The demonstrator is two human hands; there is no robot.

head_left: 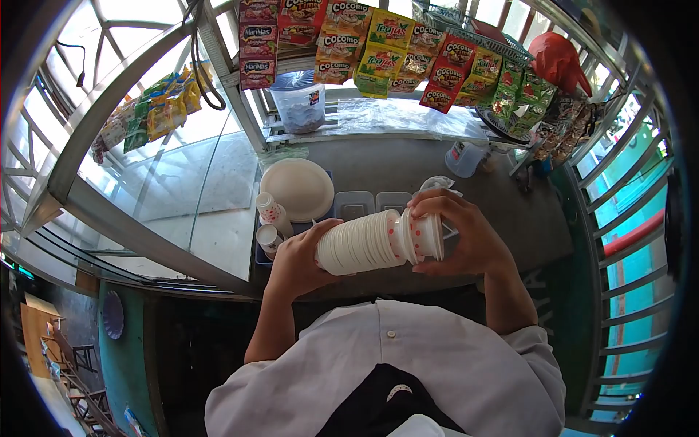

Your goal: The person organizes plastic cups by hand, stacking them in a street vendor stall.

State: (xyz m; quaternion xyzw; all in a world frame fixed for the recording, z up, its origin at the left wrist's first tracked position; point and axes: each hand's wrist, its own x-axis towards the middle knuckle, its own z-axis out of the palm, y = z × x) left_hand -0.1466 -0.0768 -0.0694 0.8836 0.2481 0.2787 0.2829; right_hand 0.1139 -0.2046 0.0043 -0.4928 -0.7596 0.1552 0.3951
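Observation:
A long stack of nested white paper cups with red dots (357, 244) lies sideways in front of my chest. My left hand (297, 258) is wrapped round its left end. At the other end, my right hand (470, 237) curls its fingers and thumb around the end cups (424, 237), which stick out further than the tightly nested ones. Beyond my left hand stand two smaller upright stacks of paper cups, a dotted one (271, 211) and a nearer one (269, 237). A round off-white lid or plate (297, 189) sits just behind them.
Clear plastic containers (354, 203) are on the dark counter (408, 162) past the cups. A lidded tub (298, 105) and a clear pitcher (464, 158) stand further back. Drink sachets (342, 40) hang overhead. A glass case (189, 197) borders the left, metal bars (633, 255) the right.

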